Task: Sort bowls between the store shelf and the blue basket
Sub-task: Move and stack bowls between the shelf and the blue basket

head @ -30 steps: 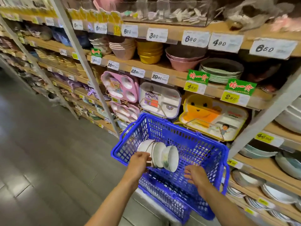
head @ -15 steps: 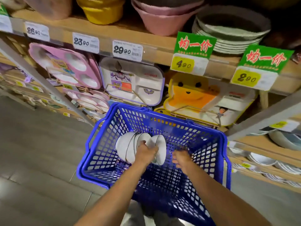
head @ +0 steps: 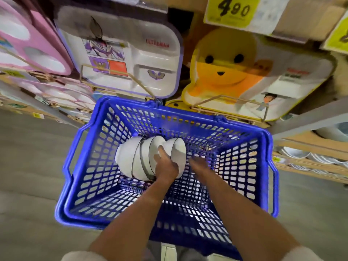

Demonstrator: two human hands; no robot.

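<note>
Left hand (head: 166, 167) reaches down into the blue basket (head: 75, 166) and grips the white bowls (head: 131, 159). Its thumb stands up against them, in the gap between the nested ones and the last bowl on the right. The other fingers are hidden behind the bowls. Right hand (head: 199, 164) is just beside it, low inside the basket over the mesh floor. It is too blurred to tell whether its fingers are spread or curled, or whether it touches anything.

The bowls lie on their sides in a row inside the basket, toward its left half. Several are nested together, with dark lines at their rims, and the rightmost one faces its mouth to the right. Grey floor (head: 28, 176) lies to the left of the basket.

Beyond the far rim, the store shelf (head: 310, 142) carries divided trays propped upright in wire holders: a pink tray (head: 28, 34) at left, a white tray with purple edging (head: 131, 53) in the middle, and a yellow animal-shaped tray (head: 226, 72) at right. Above that one hangs a yellow price tag (head: 233, 12) reading 490.
</note>
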